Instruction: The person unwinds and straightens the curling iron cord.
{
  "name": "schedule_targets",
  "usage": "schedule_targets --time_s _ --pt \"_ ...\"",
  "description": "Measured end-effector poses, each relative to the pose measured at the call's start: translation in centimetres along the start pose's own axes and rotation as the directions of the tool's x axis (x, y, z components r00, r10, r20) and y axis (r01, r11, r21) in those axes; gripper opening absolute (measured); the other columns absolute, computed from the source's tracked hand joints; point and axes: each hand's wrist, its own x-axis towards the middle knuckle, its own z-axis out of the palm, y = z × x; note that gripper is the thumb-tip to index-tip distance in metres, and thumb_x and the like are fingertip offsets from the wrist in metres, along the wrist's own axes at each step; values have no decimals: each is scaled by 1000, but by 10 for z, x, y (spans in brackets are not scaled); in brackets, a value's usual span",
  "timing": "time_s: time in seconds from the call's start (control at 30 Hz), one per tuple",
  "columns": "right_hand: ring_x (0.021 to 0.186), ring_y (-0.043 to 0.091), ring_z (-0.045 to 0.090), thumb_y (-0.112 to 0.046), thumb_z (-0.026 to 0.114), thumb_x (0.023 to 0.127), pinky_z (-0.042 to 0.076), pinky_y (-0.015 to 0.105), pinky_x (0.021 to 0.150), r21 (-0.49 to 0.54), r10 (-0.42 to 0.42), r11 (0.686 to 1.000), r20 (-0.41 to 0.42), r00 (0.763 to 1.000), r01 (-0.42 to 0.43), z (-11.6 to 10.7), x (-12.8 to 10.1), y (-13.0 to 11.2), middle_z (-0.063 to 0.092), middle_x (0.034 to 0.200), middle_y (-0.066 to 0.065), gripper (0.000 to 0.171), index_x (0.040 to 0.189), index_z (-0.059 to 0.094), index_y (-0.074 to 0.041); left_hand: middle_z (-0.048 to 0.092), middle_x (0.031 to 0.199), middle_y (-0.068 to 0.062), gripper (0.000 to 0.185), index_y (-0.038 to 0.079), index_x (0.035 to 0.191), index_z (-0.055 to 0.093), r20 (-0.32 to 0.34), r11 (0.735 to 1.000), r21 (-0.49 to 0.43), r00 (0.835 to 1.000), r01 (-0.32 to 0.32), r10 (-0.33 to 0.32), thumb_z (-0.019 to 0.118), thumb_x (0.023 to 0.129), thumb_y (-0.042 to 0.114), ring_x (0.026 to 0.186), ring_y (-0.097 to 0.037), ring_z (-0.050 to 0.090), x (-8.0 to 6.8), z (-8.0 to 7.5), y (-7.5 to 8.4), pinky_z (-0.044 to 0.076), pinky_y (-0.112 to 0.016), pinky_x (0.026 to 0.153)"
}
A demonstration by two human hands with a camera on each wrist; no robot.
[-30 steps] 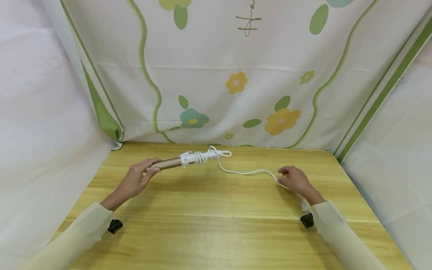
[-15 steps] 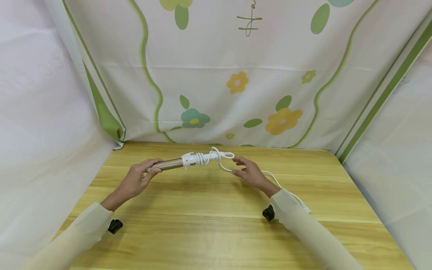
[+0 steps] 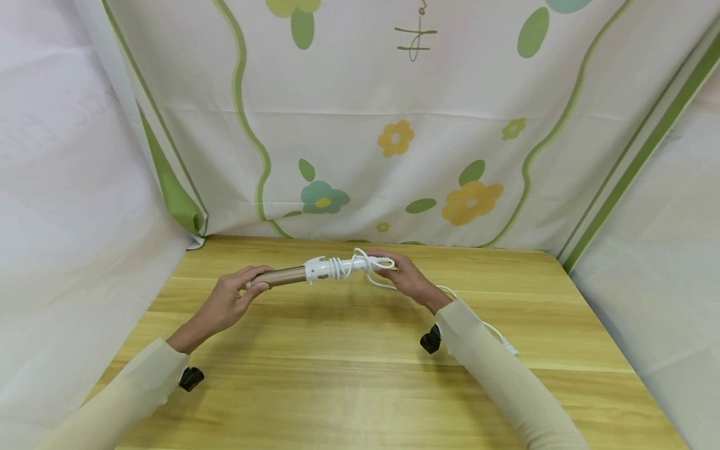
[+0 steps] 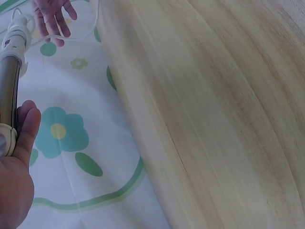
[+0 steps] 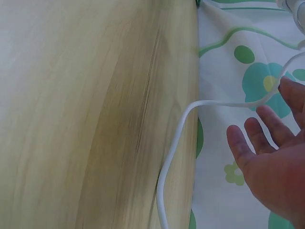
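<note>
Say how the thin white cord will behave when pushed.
The thin white cord is probably floppy, since it winds round the white cylindrical handle and curves loosely beyond. Being thin, it looks light. Pushing would likely buckle it before moving its white end plug.

Iron (image 3: 309,272) over the table (image 3: 337,387), left hand (image 3: 226,300) at its left end, right hand (image 3: 410,279) by its right end, plug (image 3: 509,346) farther right, cloth (image 3: 349,150) behind.

The surface (image 3: 349,387) is yellowish wood grain, streaked with browner bands running side to side, its far right corner rounded and a pale sheen near its middle. On its right part lies the end stretch of a white cord (image 3: 494,329), finishing in a white plug (image 3: 510,347)
</note>
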Motion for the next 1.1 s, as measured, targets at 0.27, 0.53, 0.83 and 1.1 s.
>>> schedule_targets --time_s 0.27,0.53,0.83,1.1 --pt "121 44 53 -14 56 100 43 60 102 38 29 999 17 999 -30 2 -1 0 60 128 17 30 129 58 -4 70 99 -1 28 11 125 65 -8 1000 5 1000 -11 11 62 97 10 74 -5 56 -1 0 -2 45 -25 63" --pt "119 40 58 -10 58 100 45 56 101 -3 61 998 -24 998 -61 -4 -2 3 62 126 24 28 125 65 0 70 97 -1 28 10 124 65 -10 1000 3 1000 -3 3 63 96 10 74 -5 56 -3 -2 -4 45 -24 63" --pt "74 7 53 -18 61 99 45 22 67 -12 -8 1000 -182 983 6 -23 -4 -13 69 105 12 29 118 69 1 70 94 -1 28 9 123 66 -5 1000 -6 1000 -22 22 64 95 6 72 -4 54 -6 -3 -11 44 -24 62" --pt "69 10 48 -17 61 99 43 24 64 -38 -96 995 -121 988 92 -34 -17 -34 67 95 -3 24 113 71 0 69 91 -3 27 8 122 66 -6 1000 18 1000 11 -11 63 95 7 68 -4 51 -7 -4 -19 42 -23 59"
